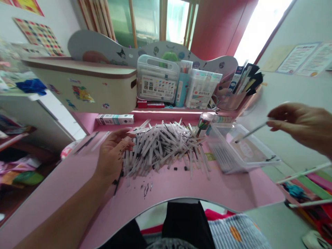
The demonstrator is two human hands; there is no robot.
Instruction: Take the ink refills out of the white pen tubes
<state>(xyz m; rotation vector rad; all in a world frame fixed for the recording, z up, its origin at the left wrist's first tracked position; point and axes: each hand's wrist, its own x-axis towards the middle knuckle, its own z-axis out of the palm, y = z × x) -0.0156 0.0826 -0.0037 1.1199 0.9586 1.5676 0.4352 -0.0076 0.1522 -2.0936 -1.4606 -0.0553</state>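
A big heap of white pens (162, 147) lies in the middle of the pink desk (64, 186). My left hand (112, 155) rests against the heap's left side, fingers curled around a few pens. My right hand (298, 122) is raised at the right, above the desk's edge, pinching one white pen (250, 133) whose tip points down toward a clear plastic tray (241, 148). The tray holds a row of pens along its left side.
On the shelf behind stand clear marker cases (157, 77), a blue tube (181, 88) and a holder of stationery (243, 86). A small white box (114, 119) lies at the back left. A cream drawer unit (85, 86) overhangs the left. Small black caps scatter before the heap.
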